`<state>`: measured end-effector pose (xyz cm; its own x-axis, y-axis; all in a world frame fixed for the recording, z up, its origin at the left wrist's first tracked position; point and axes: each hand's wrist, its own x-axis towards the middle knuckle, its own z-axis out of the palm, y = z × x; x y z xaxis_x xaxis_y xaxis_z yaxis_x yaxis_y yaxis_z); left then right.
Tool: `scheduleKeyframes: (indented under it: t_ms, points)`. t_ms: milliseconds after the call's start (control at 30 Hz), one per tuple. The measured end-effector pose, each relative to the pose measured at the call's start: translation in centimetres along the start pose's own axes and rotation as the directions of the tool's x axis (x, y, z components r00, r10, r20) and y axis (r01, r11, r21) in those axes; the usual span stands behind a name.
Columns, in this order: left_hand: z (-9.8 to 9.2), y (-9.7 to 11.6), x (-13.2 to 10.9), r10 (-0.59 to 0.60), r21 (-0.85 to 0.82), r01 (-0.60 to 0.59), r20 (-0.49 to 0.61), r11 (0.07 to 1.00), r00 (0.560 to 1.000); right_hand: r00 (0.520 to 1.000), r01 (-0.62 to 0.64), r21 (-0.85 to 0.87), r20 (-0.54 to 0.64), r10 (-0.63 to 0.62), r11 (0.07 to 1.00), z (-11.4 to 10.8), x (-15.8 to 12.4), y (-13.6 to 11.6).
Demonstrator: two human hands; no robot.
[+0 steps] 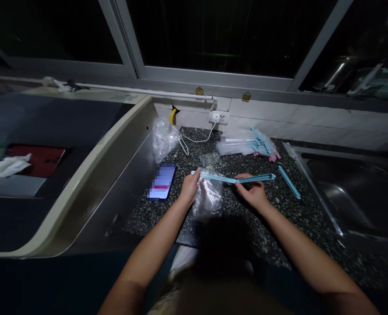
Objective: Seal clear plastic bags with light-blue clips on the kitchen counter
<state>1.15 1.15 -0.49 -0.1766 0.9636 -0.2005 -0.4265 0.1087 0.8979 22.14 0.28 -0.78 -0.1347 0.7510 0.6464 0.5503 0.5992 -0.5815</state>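
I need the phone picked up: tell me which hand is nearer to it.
Left. The left hand, gripping the blue sealing clip and plastic bag, sits just right of the phone; the right hand holds the clip farther right.

— What are you working over?

— You're leaning over a speckled black granite countertop [246,227], running between a steel panel on your left and a sink on your right.

— What's lying on it?

— A phone [162,181] is lying face up near the left edge, a loose blue sealing clip [289,182] is resting toward the sink, a pile of clear bags with clips [246,145] is sitting at the back, and a white cable [187,141] is trailing nearby.
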Motion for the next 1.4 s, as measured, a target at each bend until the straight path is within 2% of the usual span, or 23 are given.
scheduleKeyframes:
  t_ms: [167,267,400,533,667,767,867,1033,1133,1233,1400]
  points:
    - [0.1,-0.2,-0.1,-0.021,-0.007,0.022,0.06,1.0,0.998,0.996,-0.062,-0.075,0.059,0.066,0.995,0.3,-0.2,0.5]
    - [0.1,0.1,-0.3,-0.063,-0.035,0.069,0.149,0.997,0.987,0.983,-0.178,-0.054,0.034,0.18,0.983,0.2,-0.1,0.5]
    - [0.1,0.4,-0.6,-0.079,-0.043,0.092,0.239,0.995,0.968,0.923,-0.383,0.081,-0.018,0.385,0.92,-0.5,0.4,0.4]
    - [0.1,0.4,-0.8,-0.115,-0.019,0.126,0.305,0.992,0.946,0.887,-0.432,0.145,-0.108,0.449,0.89,-0.9,0.9,0.8]
    - [0.1,0.1,-1.0,-0.129,-0.028,0.147,0.346,0.989,0.929,0.903,-0.424,0.053,-0.049,0.427,0.904,-0.2,0.5,0.8]
    - [0.1,-0.1,-0.9,-0.14,-0.02,0.155,0.335,0.988,0.932,0.917,-0.399,0.049,0.03,0.398,0.916,0.5,-0.1,0.3]
    - [0.2,-0.2,-0.7,-0.165,-0.001,0.175,0.322,0.985,0.932,0.931,-0.365,0.04,0.041,0.364,0.93,0.8,-0.4,-0.4]
    - [0.1,-0.6,-0.5,-0.203,0.032,0.203,0.305,0.979,0.93,0.959,-0.268,-0.059,0.075,0.272,0.962,0.4,-0.5,-1.1]
    - [0.0,-0.7,-0.4,-0.256,0.041,0.255,0.276,0.966,0.926,0.978,-0.175,-0.063,0.107,0.181,0.982,0.2,-0.6,-1.3]
    - [0.0,-0.6,-0.4,-0.281,0.026,0.284,0.25,0.958,0.926,0.991,-0.094,0.0,0.096,0.093,0.996,0.3,-0.7,-1.3]
    - [0.2,-0.2,-0.7,-0.282,-0.016,0.296,0.263,0.955,0.923,1.0,-0.009,0.055,0.004,0.009,0.998,0.5,-1.2,-0.7]
